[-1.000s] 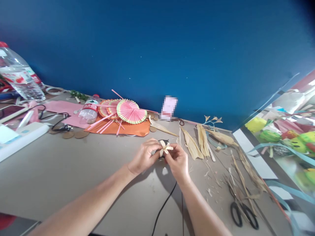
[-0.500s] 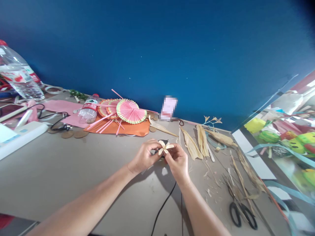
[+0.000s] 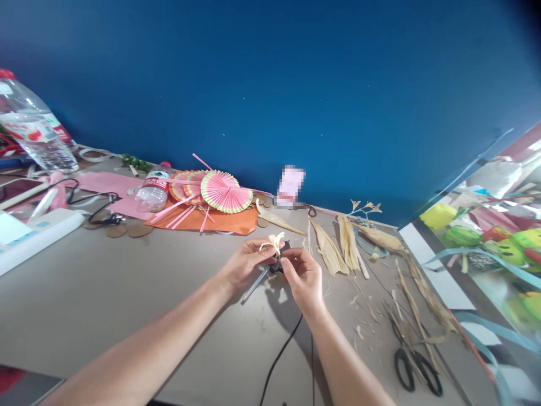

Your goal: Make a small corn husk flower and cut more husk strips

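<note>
My left hand (image 3: 243,262) pinches a small pale straw flower (image 3: 274,243) with curled petals, tilted up above the grey table (image 3: 127,282). A thin grey stem (image 3: 255,285) runs down from it under my left palm. My right hand (image 3: 303,276) is closed beside it, its fingers on a small dark object (image 3: 282,255) just below the flower; I cannot make out what it is. A black cable (image 3: 281,352) trails from there toward me.
Dried husk strips (image 3: 338,245) and scraps lie right of my hands, black scissors (image 3: 416,369) nearer me. Pink paper fans (image 3: 222,192) on orange paper, a small bottle (image 3: 153,189), a large bottle (image 3: 29,132) and a white box (image 3: 38,234) sit left.
The flower faced me flat between both hands; now my left hand has tipped it up and back, showing the stem. My right hand has shifted slightly lower.
</note>
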The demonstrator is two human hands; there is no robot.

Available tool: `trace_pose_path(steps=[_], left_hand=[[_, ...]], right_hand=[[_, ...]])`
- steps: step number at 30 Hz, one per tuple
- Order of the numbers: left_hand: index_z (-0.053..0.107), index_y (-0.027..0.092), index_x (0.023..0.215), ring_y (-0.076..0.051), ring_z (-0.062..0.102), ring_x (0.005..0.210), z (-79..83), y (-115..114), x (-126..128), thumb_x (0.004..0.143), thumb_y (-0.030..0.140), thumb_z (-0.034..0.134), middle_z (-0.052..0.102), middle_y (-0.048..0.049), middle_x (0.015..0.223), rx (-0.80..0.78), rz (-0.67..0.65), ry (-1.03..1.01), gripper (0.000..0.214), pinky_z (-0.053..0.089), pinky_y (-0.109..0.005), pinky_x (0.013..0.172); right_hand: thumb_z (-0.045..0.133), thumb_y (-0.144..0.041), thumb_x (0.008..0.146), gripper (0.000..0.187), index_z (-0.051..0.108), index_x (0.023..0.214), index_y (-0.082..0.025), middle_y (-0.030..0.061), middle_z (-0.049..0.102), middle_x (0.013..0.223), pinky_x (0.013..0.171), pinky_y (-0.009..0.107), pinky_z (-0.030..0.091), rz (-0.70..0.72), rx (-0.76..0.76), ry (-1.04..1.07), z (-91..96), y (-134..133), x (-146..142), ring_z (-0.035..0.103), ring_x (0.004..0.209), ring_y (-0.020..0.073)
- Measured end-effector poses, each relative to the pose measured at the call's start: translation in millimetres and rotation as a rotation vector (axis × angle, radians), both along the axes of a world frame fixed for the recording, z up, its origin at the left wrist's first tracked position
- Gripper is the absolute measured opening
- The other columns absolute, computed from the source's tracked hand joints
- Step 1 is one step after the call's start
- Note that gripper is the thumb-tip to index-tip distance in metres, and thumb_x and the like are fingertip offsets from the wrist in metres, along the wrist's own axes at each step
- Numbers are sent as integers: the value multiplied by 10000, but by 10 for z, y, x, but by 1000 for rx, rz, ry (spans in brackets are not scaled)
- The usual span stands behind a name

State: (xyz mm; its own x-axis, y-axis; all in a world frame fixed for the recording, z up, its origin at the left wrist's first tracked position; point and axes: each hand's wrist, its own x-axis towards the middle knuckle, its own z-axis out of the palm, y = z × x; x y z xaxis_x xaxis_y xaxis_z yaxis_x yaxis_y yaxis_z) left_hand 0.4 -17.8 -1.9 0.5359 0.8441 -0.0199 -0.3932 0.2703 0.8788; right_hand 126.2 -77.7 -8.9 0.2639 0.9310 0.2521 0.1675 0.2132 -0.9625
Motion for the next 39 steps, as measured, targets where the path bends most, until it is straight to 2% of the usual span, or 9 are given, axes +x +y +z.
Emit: trace_pose_path(steps=[11,16,19,22,24,28,30,35,39], left_hand=[[683,142,702,-166,561,790,-1,-24,4,630,283,680,620,-68,867,15,-56,-17,159,437,-288,731],[673,139,663,-160,559,756,17,-32,8,605,294,697,611,-59,838,7,-50,-19,167,445,-292,715],[667,135,643,-153,557,740,11,-11,12,595,289,703,616,-64,825,4,9,-23,166,454,-280,695],[662,143,639,-138,555,741,-4,55,-5,588,294,707,626,-54,808,-18,137,-21,166,461,-244,658],[657,147,656,-133,556,758,-26,121,-30,599,303,700,627,-47,796,-28,218,-25,172,466,-227,635],[651,135,702,-134,571,764,-104,253,-76,594,317,701,627,-48,777,-27,310,-23,218,466,-204,584],[647,132,710,-142,583,761,-145,293,-85,578,330,708,629,-46,748,-28,323,-6,245,465,-204,570],[635,149,685,-144,596,770,-203,317,-75,569,347,706,638,-29,727,-26,313,50,240,458,-204,574],[634,153,702,-141,595,768,-217,311,-72,576,339,704,636,-23,725,-32,298,55,236,458,-205,575]], right_hand=[[536,-283,754,119,563,762,-168,-6,541,597,520,232,415,32,-3,-48,-44,7,-26,493,533,109],[548,-292,742,129,563,780,-170,1,557,620,527,236,423,35,-1,-43,-36,-3,-41,510,541,114],[546,-292,740,150,561,823,-168,-1,564,637,497,218,405,-3,-7,-79,-17,7,10,497,524,104],[511,-295,755,145,567,806,-171,-2,561,631,500,221,394,-138,-18,-230,32,37,135,484,523,106],[512,-309,748,150,572,792,-178,2,560,640,519,235,388,-186,-55,-430,74,48,226,482,540,117],[635,-362,634,201,568,722,-194,29,571,678,575,273,378,-63,-193,-908,133,15,296,519,676,183],[671,-346,597,244,557,744,-187,49,573,709,603,294,382,-30,-231,-1047,137,-12,271,522,746,221],[625,-212,682,347,531,1016,-209,66,545,876,709,312,381,25,-66,-1174,112,-20,190,490,842,216],[553,-127,742,257,584,973,-236,51,532,841,681,289,361,134,49,-1275,67,22,172,466,791,188]])
